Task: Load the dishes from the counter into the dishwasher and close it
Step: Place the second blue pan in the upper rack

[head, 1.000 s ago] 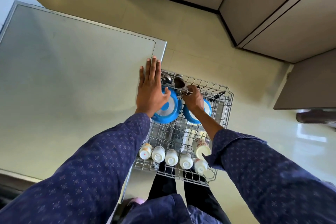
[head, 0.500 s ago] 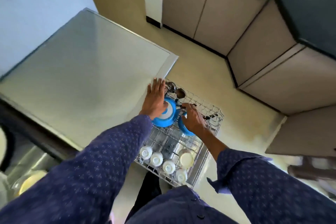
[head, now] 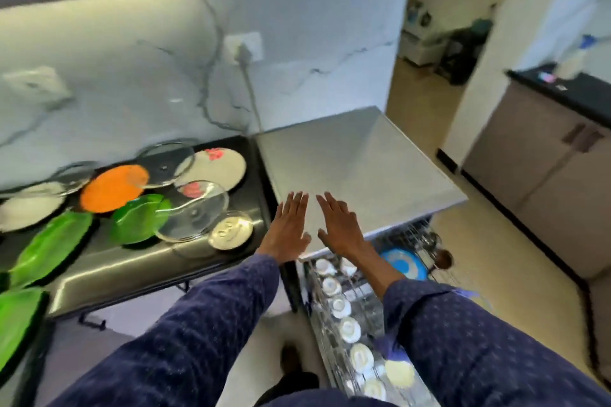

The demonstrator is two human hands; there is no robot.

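Note:
My left hand and my right hand are both spread flat with straight fingers over the front of the steel dishwasher top, holding nothing. Below them the wire rack is pulled out, carrying several white cups, a blue plate and spoons. On the dark counter to the left lie green plates, an orange plate, glass lids, a white floral plate and a small steel bowl.
A marble wall with a socket and plugged cable stands behind the counter. Grey cabinets with a black top line the right side. A doorway opens at the back right. My foot is on the floor beside the rack.
The view swung up from the rack to the counter. My right hand left the blue plates in the rack; both hands now lie flat over the dishwasher top.

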